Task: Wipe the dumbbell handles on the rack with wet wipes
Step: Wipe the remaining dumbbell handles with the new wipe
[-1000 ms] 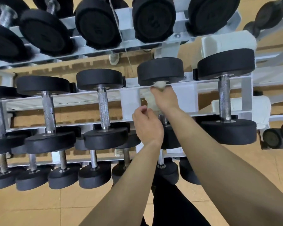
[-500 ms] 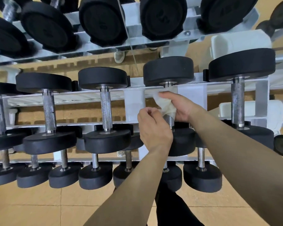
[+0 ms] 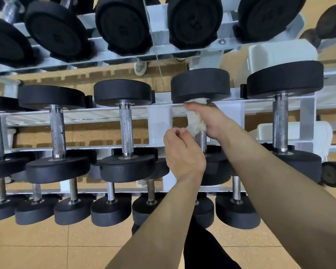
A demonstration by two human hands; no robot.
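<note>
Clamping the crumpled white wet wipe round the knurled steel handle, my right grip sits under the round black head on the white rack. My left grip curls beside the wipe's tail; I cannot tell whether it pinches it.

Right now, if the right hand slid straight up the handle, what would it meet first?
The dumbbell's far black head; the right hand and its wipe seem to touch it.
</note>
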